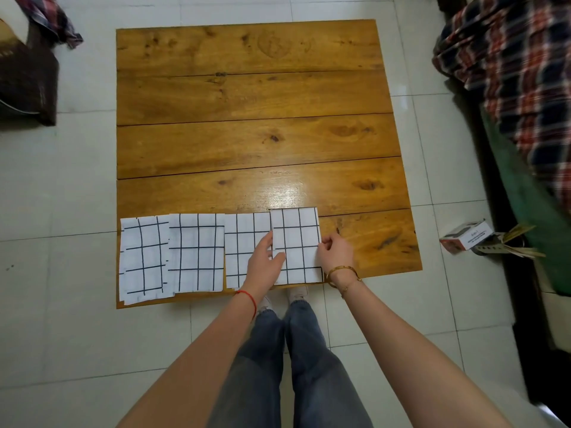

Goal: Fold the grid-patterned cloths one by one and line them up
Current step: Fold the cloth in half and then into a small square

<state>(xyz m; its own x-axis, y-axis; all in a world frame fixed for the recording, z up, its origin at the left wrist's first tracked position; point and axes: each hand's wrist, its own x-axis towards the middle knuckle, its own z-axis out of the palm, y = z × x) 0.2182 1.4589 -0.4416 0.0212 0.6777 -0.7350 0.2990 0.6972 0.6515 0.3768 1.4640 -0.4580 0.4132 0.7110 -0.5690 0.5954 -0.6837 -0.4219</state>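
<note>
Several folded white cloths with black grid lines lie in a row along the near edge of the wooden table (pixel 253 97). The rightmost cloth (pixel 298 236) overlaps the edge of the one beside it (pixel 244 239). Further left lie a third cloth (pixel 197 251) and the leftmost cloth (pixel 143 257), which sits slightly askew. My left hand (pixel 267 261) rests flat with straight fingers on the left edge of the rightmost cloth. My right hand (pixel 335 251) has its fingers curled at that cloth's right edge and pinches it.
The table stands on a white tiled floor. A bed with a plaid blanket (pixel 519 72) runs along the right. A small box (pixel 466 237) and clutter lie on the floor near the table's right corner. A dark piece of furniture (pixel 27 78) with plaid cloth stands at far left.
</note>
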